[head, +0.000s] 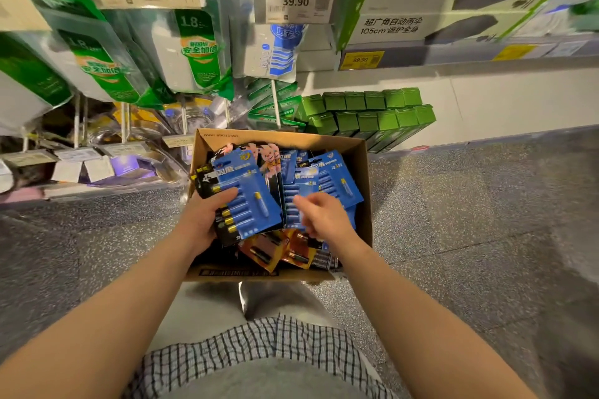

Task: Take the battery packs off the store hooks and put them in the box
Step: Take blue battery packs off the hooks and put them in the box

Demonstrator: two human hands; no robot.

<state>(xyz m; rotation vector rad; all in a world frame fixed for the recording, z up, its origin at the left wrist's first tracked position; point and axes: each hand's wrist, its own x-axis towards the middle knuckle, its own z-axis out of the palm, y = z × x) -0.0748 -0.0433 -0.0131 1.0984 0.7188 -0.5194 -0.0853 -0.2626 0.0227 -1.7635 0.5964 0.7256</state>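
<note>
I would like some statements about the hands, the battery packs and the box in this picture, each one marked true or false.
1. The left hand holds a bundle of blue battery packs over the cardboard box. True.
2. The box is empty. False: it already holds many packs, blue ones and orange ones.
3. The right hand grips a price tag. False: it hovers over the packs in the box with loosely curled fingers and holds nothing.
4. The box stands on the speckled floor in front of the person. True.
5. The small green boxes hang on hooks. False: they are stacked on a low ledge behind the box.
</note>
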